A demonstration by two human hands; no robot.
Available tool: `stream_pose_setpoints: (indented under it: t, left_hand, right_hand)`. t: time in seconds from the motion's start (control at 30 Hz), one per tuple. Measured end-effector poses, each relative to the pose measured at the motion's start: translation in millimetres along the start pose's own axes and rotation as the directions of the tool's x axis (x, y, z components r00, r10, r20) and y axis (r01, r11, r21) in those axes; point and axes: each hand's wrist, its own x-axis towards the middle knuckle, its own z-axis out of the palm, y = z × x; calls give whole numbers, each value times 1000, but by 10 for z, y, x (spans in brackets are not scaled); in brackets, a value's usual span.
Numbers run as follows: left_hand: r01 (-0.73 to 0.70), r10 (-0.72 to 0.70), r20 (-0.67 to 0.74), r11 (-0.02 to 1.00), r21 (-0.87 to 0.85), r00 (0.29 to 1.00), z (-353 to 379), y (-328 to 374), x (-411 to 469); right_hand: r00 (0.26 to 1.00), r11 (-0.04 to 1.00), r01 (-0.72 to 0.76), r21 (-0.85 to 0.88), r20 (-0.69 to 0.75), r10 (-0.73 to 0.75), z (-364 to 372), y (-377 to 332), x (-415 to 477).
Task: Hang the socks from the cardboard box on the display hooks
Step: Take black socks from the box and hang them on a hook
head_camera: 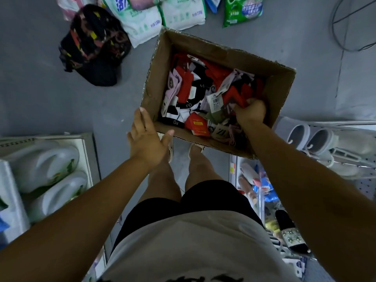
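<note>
In the near right corner of the cardboard box [282, 84], the right hand [251, 111] is sunk into the socks [195, 92], fingers curled down round a clutch of them by a red pair. The left hand [147, 139] is spread, fingers straight and holding nothing, at the box's near left corner; whether it touches the rim I cannot tell. The socks lie in a loose heap, red, black, white and pale pink, many with card tags [216, 101]. They should be light, soft and limp, apt to snag one another, so the stiff tag looks the surest place to pinch. The box sits on a grey floor [50, 94]; detergent bags [142, 23] lie beyond it. No display hooks are in view.
</note>
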Motion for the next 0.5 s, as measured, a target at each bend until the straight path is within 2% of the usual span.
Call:
stream_pose_setpoints:
  t: [0.13, 0.23, 0.3, 0.33, 0.4, 0.5]
  left_hand:
    - [66, -72, -46, 990, -123, 996, -119, 123, -74]
    - [-15, -10, -66, 932, -361, 998, -255, 266, -143]
    - [-19, 43, 26, 803, -596, 999, -395, 403, -205]
    - [58, 38, 126, 731, -680, 991, -479, 501, -264]
    - [244, 48, 333, 585, -774, 942, -608, 656, -359]
    - [359, 171, 456, 408, -840, 873, -725, 799, -473]
  right_hand:
    - [996, 981, 64, 185, 55, -76, -227, -43, -493]
    - [979, 948, 16, 317, 187, -79, -465, -90, -895]
    - [952, 887, -56, 458, 294, -91, -607, -136, -1146]
    - [936, 852, -83, 517, 334, -111, -667, -152, -1251]
    - [900, 775, -124, 620, 398, -174, -768, -178, -1439]
    - [834, 628, -190, 755, 461, -303, -886, -213, -1663]
